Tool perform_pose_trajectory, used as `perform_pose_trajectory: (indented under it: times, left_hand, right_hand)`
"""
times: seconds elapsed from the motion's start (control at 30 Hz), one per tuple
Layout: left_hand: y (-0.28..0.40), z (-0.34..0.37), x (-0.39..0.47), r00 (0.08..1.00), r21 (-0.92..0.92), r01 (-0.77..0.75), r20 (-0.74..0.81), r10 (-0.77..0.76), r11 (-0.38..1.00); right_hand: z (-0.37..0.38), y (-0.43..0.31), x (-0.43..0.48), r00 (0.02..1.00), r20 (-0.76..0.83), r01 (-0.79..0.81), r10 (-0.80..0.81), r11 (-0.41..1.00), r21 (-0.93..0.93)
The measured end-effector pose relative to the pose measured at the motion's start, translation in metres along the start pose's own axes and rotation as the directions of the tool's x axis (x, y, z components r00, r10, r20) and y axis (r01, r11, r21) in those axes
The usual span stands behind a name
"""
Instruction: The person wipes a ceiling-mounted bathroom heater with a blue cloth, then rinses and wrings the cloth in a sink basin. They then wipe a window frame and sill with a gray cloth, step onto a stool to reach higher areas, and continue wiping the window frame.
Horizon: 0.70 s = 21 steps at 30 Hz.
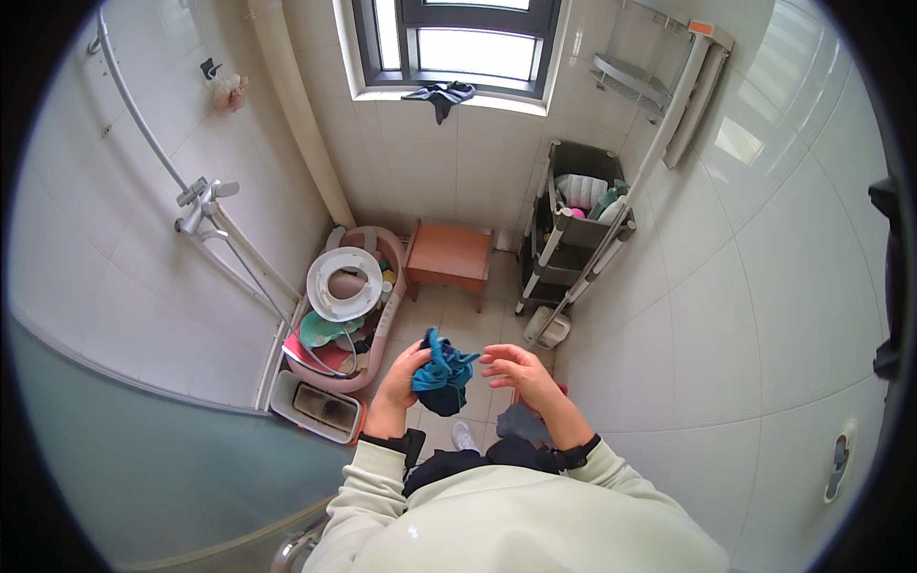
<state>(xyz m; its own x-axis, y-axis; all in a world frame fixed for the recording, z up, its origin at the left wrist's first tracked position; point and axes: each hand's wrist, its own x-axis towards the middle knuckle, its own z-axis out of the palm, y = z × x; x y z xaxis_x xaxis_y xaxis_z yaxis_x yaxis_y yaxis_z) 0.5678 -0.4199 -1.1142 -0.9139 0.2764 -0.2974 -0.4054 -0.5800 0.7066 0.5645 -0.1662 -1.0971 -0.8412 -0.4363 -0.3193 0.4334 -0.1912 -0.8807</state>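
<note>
My left hand (403,379) grips a bunched blue cloth (444,372), bright teal above and dark navy at its lower end. The bundle hangs in front of my body over the tiled floor. To its right is my right hand (521,372), fingers spread, with nothing in it. A pointed corner of the cloth reaches almost to those fingertips; whether they touch is hard to tell. Below my right wrist lies a grey cloth (523,424) beside something red, partly hidden by my forearm.
A pink baby bathtub (390,308) holds a white ring-shaped seat (315,286) and other items. Nearby stand a grey bucket (283,390), a reddish-brown stool (451,247), a black shelf rack (584,233) and a white jug (550,329). Dark cloth (443,99) drapes the window sill. A glass panel (179,458) curves at left.
</note>
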Motion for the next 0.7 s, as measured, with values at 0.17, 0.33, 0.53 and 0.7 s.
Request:
perform_pose_trajectory:
  times: [0.17,0.33,0.53,0.7]
  left_hand:
    - [0.025,-0.011,-0.006,0.989,-0.061,-0.145,-0.006,0.144,0.988]
    - [0.042,-0.043,-0.021,0.969,-0.074,-0.186,-0.176,0.17,0.98]
    - [0.07,-0.111,-0.039,0.841,-0.091,-0.387,-0.442,0.311,0.918]
    - [0.099,-0.162,-0.03,0.702,-0.026,-0.508,-0.591,0.397,0.861]
  right_hand:
    - [0.026,-0.012,0.047,0.966,0.247,-0.048,0.078,0.991,-0.124]
    - [0.023,-0.022,0.092,0.947,0.293,-0.1,0.134,0.987,-0.128]
    - [0.0,-0.038,0.153,0.962,0.175,-0.194,0.207,0.977,-0.092]
    - [-0.024,-0.06,0.233,0.968,0.086,-0.228,0.235,0.97,-0.085]
